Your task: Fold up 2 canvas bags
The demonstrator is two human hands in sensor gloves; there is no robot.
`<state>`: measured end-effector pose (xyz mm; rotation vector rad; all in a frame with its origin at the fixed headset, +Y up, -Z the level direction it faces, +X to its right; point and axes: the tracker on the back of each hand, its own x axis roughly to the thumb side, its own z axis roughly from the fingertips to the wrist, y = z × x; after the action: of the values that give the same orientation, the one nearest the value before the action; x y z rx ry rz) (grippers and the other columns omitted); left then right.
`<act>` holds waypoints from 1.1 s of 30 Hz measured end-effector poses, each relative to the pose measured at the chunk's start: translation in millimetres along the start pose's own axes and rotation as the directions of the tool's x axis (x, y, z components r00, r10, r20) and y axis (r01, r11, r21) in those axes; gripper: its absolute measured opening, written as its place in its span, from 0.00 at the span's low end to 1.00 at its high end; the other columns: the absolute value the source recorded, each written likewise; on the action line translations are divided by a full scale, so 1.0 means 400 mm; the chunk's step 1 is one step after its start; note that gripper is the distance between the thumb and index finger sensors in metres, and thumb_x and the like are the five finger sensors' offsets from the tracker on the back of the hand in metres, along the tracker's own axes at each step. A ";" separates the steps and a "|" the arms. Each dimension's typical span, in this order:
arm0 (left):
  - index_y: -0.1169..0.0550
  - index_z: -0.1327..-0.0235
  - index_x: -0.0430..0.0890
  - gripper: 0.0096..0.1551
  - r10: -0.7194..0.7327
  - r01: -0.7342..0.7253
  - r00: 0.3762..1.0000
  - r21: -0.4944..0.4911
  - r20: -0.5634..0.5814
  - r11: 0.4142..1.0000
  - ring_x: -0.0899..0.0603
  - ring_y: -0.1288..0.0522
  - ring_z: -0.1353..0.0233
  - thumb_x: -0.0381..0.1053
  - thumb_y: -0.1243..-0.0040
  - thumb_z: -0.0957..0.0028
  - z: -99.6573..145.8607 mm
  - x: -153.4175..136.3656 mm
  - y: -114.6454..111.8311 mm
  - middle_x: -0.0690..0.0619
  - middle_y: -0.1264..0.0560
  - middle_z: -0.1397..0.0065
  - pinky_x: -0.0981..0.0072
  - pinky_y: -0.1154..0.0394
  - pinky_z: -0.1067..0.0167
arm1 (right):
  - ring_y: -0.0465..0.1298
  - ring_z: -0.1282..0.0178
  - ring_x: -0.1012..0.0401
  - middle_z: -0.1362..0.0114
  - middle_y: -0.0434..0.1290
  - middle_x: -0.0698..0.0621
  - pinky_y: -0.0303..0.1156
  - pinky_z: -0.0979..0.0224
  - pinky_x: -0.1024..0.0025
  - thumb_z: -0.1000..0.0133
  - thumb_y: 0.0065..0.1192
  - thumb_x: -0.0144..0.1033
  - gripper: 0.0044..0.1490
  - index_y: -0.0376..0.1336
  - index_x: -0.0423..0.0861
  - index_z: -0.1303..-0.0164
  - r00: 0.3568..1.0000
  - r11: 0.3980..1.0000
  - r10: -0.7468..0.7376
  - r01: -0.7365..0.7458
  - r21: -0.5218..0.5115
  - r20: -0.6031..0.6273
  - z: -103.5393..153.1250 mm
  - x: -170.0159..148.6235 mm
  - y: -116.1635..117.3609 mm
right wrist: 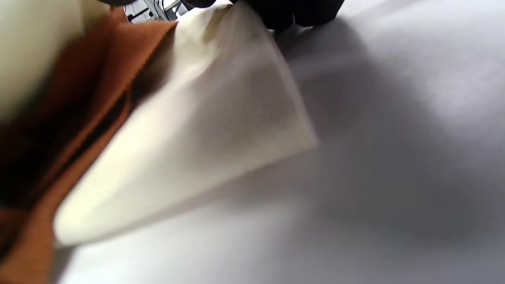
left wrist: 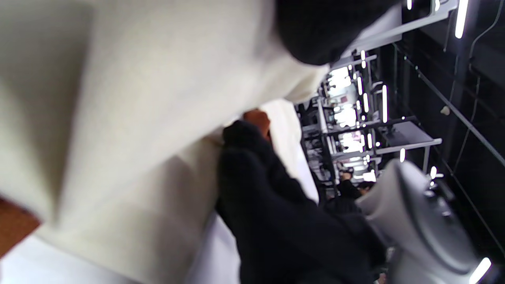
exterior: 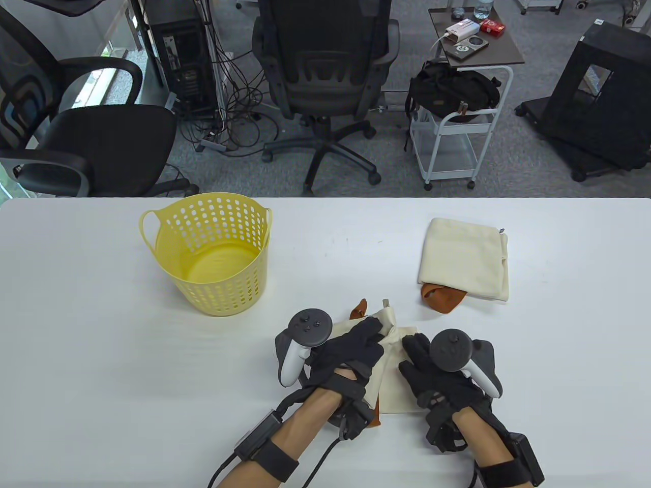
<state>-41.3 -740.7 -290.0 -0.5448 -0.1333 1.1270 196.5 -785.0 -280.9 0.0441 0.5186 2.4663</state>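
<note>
One cream canvas bag (exterior: 394,384) with brown handles (exterior: 361,308) lies at the table's front middle, partly folded, under both hands. My left hand (exterior: 371,338) grips its upper fold from the left. My right hand (exterior: 412,351) holds its right edge. In the right wrist view the bag (right wrist: 221,118) hangs a little above the table from my fingertips (right wrist: 300,12), with the brown strap (right wrist: 79,98) beside it. In the left wrist view the cloth (left wrist: 138,118) fills the frame. A second bag (exterior: 465,259) lies folded at the back right, brown handles poking out.
A yellow perforated basket (exterior: 216,300) stands on the white table (exterior: 101,356) to the left of the hands. Office chairs, a computer tower and a white cart stand on the floor beyond the table's far edge.
</note>
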 end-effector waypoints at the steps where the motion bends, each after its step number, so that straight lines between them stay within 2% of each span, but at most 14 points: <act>1: 0.34 0.30 0.49 0.35 -0.001 0.001 1.000 -0.006 0.007 1.000 0.38 0.18 0.37 0.44 0.35 0.53 -0.009 -0.010 -0.009 0.48 0.26 0.31 0.51 0.17 0.42 | 0.57 0.18 0.48 0.16 0.46 0.43 0.58 0.19 0.50 0.45 0.47 0.50 0.40 0.46 0.52 0.22 0.999 0.999 -0.043 0.043 -0.001 0.005 0.000 -0.004 -0.003; 4: 0.34 0.31 0.49 0.35 0.010 -0.010 1.000 -0.025 -0.018 1.000 0.38 0.19 0.36 0.43 0.36 0.53 -0.026 -0.038 -0.028 0.48 0.27 0.31 0.50 0.18 0.40 | 0.59 0.18 0.47 0.16 0.48 0.43 0.58 0.19 0.50 0.46 0.46 0.55 0.43 0.45 0.51 0.21 0.990 0.990 -0.142 0.143 -0.010 0.009 -0.001 -0.017 -0.008; 7: 0.35 0.30 0.48 0.35 0.024 -0.026 0.999 -0.051 -0.040 0.998 0.37 0.21 0.33 0.47 0.38 0.51 -0.036 -0.061 -0.043 0.47 0.28 0.29 0.49 0.20 0.37 | 0.59 0.18 0.46 0.16 0.48 0.42 0.59 0.20 0.49 0.48 0.46 0.60 0.47 0.43 0.51 0.21 0.977 0.977 -0.210 0.211 -0.011 0.017 0.000 -0.024 -0.010; 10: 0.36 0.29 0.48 0.35 0.019 -0.023 0.999 -0.082 -0.049 0.996 0.36 0.22 0.31 0.46 0.40 0.51 -0.041 -0.070 -0.048 0.46 0.30 0.27 0.48 0.22 0.35 | 0.60 0.19 0.45 0.16 0.50 0.41 0.59 0.20 0.48 0.48 0.48 0.63 0.49 0.43 0.51 0.21 0.977 0.977 -0.213 0.213 -0.025 0.011 0.002 -0.024 -0.013; 12: 0.36 0.29 0.48 0.35 0.015 -0.018 0.999 -0.068 -0.046 0.998 0.37 0.22 0.31 0.47 0.40 0.51 -0.040 -0.068 -0.048 0.46 0.30 0.27 0.49 0.22 0.35 | 0.61 0.19 0.44 0.16 0.51 0.41 0.59 0.20 0.47 0.49 0.55 0.61 0.51 0.43 0.50 0.21 0.984 0.983 -0.180 0.180 -0.044 0.008 0.002 -0.017 -0.009; 17: 0.37 0.29 0.47 0.36 -0.007 0.005 1.000 -0.062 -0.030 0.998 0.35 0.24 0.30 0.48 0.40 0.51 -0.032 -0.057 -0.054 0.45 0.32 0.26 0.47 0.23 0.35 | 0.61 0.18 0.44 0.15 0.49 0.42 0.58 0.18 0.45 0.50 0.66 0.55 0.57 0.38 0.49 0.22 0.998 0.993 0.067 -0.067 -0.093 -0.002 0.015 0.033 0.011; 22: 0.39 0.28 0.47 0.37 -0.017 0.020 0.999 -0.098 0.030 0.995 0.33 0.28 0.27 0.49 0.40 0.51 -0.012 -0.034 -0.041 0.43 0.37 0.24 0.42 0.28 0.32 | 0.68 0.24 0.50 0.18 0.55 0.44 0.64 0.20 0.48 0.49 0.68 0.49 0.56 0.39 0.48 0.22 0.937 0.917 0.342 -0.350 -0.193 -0.075 0.021 0.072 0.037; 25: 0.39 0.28 0.47 0.39 -0.195 0.203 0.973 -0.055 0.120 0.978 0.32 0.31 0.25 0.50 0.38 0.51 0.020 -0.006 -0.009 0.43 0.38 0.23 0.39 0.31 0.31 | 0.70 0.27 0.51 0.19 0.58 0.45 0.66 0.22 0.50 0.49 0.67 0.49 0.54 0.41 0.48 0.22 0.912 0.883 0.398 -0.411 -0.227 -0.103 0.017 0.085 0.047; 27: 0.38 0.27 0.48 0.39 -0.420 0.424 0.893 0.014 0.163 0.906 0.32 0.32 0.23 0.53 0.37 0.52 0.043 0.004 0.012 0.44 0.39 0.22 0.38 0.33 0.29 | 0.70 0.27 0.51 0.20 0.58 0.45 0.66 0.22 0.50 0.48 0.67 0.48 0.53 0.41 0.47 0.22 0.901 0.870 0.418 -0.433 -0.236 -0.115 0.016 0.089 0.053; 28: 0.38 0.27 0.49 0.40 -0.578 0.584 0.797 0.026 0.175 0.812 0.32 0.35 0.21 0.54 0.36 0.53 0.053 0.002 0.018 0.44 0.40 0.21 0.37 0.35 0.27 | 0.70 0.28 0.51 0.20 0.59 0.45 0.66 0.22 0.50 0.48 0.67 0.48 0.53 0.41 0.47 0.22 0.897 0.864 0.426 -0.443 -0.241 -0.121 0.015 0.092 0.055; 29: 0.39 0.26 0.50 0.42 -0.643 0.650 0.747 0.016 0.170 0.760 0.32 0.40 0.18 0.57 0.36 0.53 0.055 -0.003 0.019 0.46 0.44 0.19 0.36 0.39 0.25 | 0.70 0.28 0.51 0.20 0.59 0.45 0.66 0.22 0.50 0.48 0.67 0.48 0.53 0.41 0.47 0.22 0.895 0.862 0.428 -0.446 -0.242 -0.123 0.015 0.093 0.055; 30: 0.41 0.25 0.52 0.45 -0.742 0.753 0.652 -0.016 0.155 0.658 0.33 0.46 0.16 0.60 0.36 0.54 0.057 -0.016 0.018 0.47 0.48 0.17 0.35 0.44 0.23 | 0.70 0.28 0.52 0.20 0.59 0.45 0.67 0.22 0.51 0.48 0.67 0.48 0.52 0.42 0.47 0.22 0.893 0.860 0.430 -0.449 -0.242 -0.128 0.013 0.093 0.056; 32: 0.48 0.23 0.55 0.52 -0.825 0.841 0.541 -0.090 0.161 0.534 0.33 0.58 0.14 0.66 0.39 0.57 0.050 -0.050 0.013 0.50 0.59 0.16 0.33 0.53 0.22 | 0.70 0.29 0.52 0.20 0.59 0.45 0.67 0.23 0.51 0.48 0.66 0.47 0.52 0.42 0.47 0.22 0.888 0.855 0.439 -0.459 -0.243 -0.136 0.009 0.093 0.059; 33: 0.50 0.23 0.55 0.54 -0.831 0.845 0.534 -0.128 0.157 0.519 0.33 0.63 0.15 0.68 0.39 0.58 0.043 -0.074 0.009 0.51 0.63 0.17 0.32 0.56 0.22 | 0.70 0.29 0.52 0.20 0.59 0.45 0.67 0.23 0.51 0.48 0.66 0.47 0.52 0.42 0.47 0.22 0.884 0.850 0.446 -0.467 -0.244 -0.139 0.008 0.095 0.061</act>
<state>-63.6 -759.8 -272.0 -0.5079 -0.5266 0.1505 152.5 -779.9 -272.1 -0.0451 0.2079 2.9993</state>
